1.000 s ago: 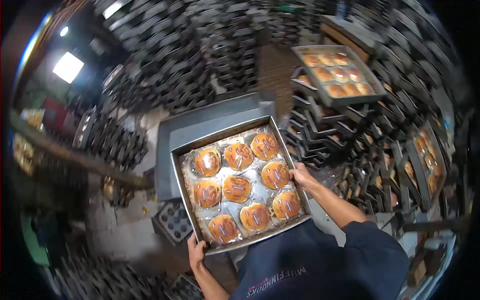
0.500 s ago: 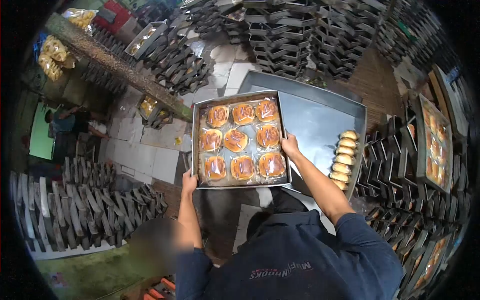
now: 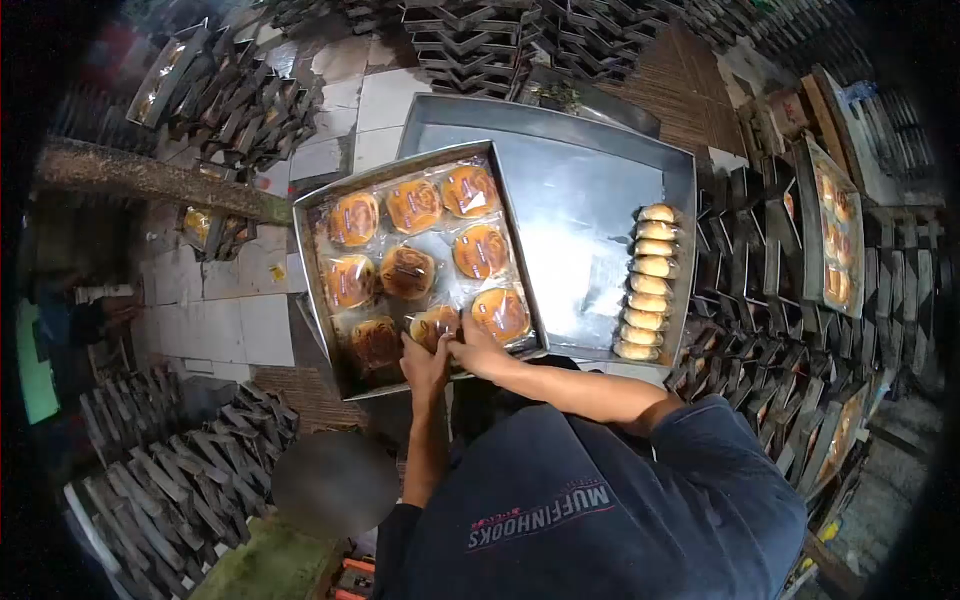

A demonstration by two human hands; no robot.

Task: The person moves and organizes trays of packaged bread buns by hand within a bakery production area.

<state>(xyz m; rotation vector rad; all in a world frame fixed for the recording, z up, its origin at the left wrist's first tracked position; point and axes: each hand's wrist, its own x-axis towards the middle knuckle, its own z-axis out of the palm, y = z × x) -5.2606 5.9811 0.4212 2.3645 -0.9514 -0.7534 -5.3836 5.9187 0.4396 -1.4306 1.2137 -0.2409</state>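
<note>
A square metal tray point(image 3: 318, 325) holds several round buns in clear wrappers. My left hand point(image 3: 424, 368) is inside its near edge, fingers closed on the wrapped bun point(image 3: 434, 326) in the near row. Beside it, my right hand point(image 3: 478, 350) reaches over the same edge, with its fingertips at that bun and the neighbouring bun point(image 3: 500, 314); what it holds, if anything, is partly hidden. Behind and to the right lies a large metal tray point(image 3: 560, 230), with a column of wrapped buns point(image 3: 650, 284) along its right side.
Stacks of dark trays point(image 3: 190, 470) stand at the lower left, with more at the back and right. A wooden beam point(image 3: 150, 182) crosses the upper left. Another tray of buns point(image 3: 830, 230) stands at the right. A person's arm point(image 3: 118, 305) shows at the far left.
Both hands have left the square tray's sides and moved in to the near-row buns. The square tray is now tilted anticlockwise and further left in view.
</note>
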